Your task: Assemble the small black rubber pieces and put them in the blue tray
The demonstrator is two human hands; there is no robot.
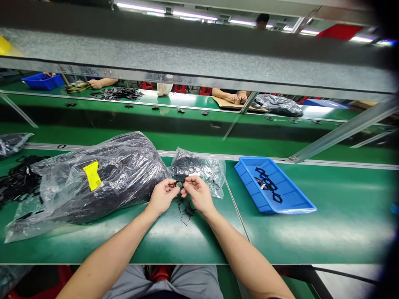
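Note:
Both of my hands meet over the green table, pinching one small black ring-shaped part [178, 184] between them. My left hand [164, 194] grips its left side with thumb and forefinger. On its right side, the thumb and fingers of my right hand [198, 194] are closed. Just below my hands, a few similar thin black ring parts [185, 216] lie on the table. Right behind my hands sits a small clear plastic bag [190, 164] with dark parts inside. A large clear bag [131, 162] full of black parts, with a yellow label [92, 175], lies beside my left hand.
A blue tray [289, 199] holding several black parts stands to the right. Loose black parts [18, 176] are heaped at the far left. A slanted metal strut [343, 131] and an overhead shelf [199, 62] bound the space. Across, co-workers' hands [237, 97] are at another bench.

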